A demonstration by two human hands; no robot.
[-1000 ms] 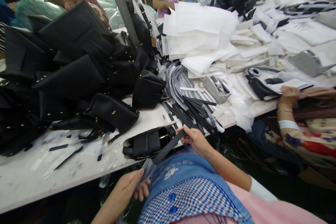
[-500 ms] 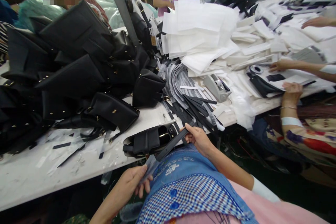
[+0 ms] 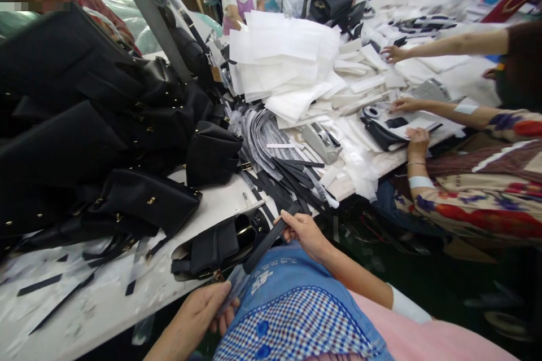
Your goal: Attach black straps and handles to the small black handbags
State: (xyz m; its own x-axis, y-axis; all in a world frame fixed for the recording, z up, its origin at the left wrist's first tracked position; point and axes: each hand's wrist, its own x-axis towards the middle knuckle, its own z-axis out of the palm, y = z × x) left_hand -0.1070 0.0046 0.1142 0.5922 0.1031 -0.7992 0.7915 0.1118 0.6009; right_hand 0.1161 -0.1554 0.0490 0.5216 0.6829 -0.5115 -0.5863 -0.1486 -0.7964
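A dark strap (image 3: 266,241) runs diagonally between my two hands, above the blue apron. Near its upper end, my right hand (image 3: 302,231) pinches it between thumb and fingers. My left hand (image 3: 212,304) is closed on a clear plastic sleeve (image 3: 235,286) around the strap's lower end. Just behind the strap, a small black bag (image 3: 215,247) lies at the table's edge, with its opening and a gold-coloured part showing. A bundle of plastic-wrapped straps (image 3: 265,135) curves across the table beyond my right hand, with loose black strips (image 3: 292,180) at its near end.
Many black bags (image 3: 55,141) are heaped on the left. White sheets (image 3: 283,56) and a grey tape dispenser (image 3: 322,144) are beyond the straps. At the right, another person's hands (image 3: 417,138) are on a black item. Scraps lie on the white table (image 3: 97,316).
The view has shifted to the right, so the table and bags appear further left. Another person's arm at the upper right shows more fully. Both my hands keep their hold.
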